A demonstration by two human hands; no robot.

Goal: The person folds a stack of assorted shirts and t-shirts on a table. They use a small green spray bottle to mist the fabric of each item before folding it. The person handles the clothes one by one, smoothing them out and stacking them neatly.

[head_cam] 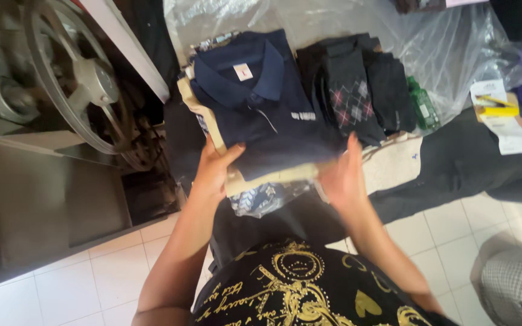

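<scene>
A folded navy polo shirt (264, 108) lies on top of a beige folded garment (237, 181), part of a small stack. My left hand (212, 172) grips the stack's near left corner, thumb on the navy fabric. My right hand (342, 175) holds the near right edge, fingers spread against the cloth. A clear bag with a blue-and-white patterned cloth (264, 198) sticks out beneath the stack.
Folded black socks with an argyle pattern (354, 90) lie to the right on clear plastic sheeting (454, 42). A green bottle (423, 105), paper tags (505, 127), dark cloth (478, 157) and a machine with a large wheel (74, 78) surround the spot. Another person's checked garment (518, 287) shows at lower right.
</scene>
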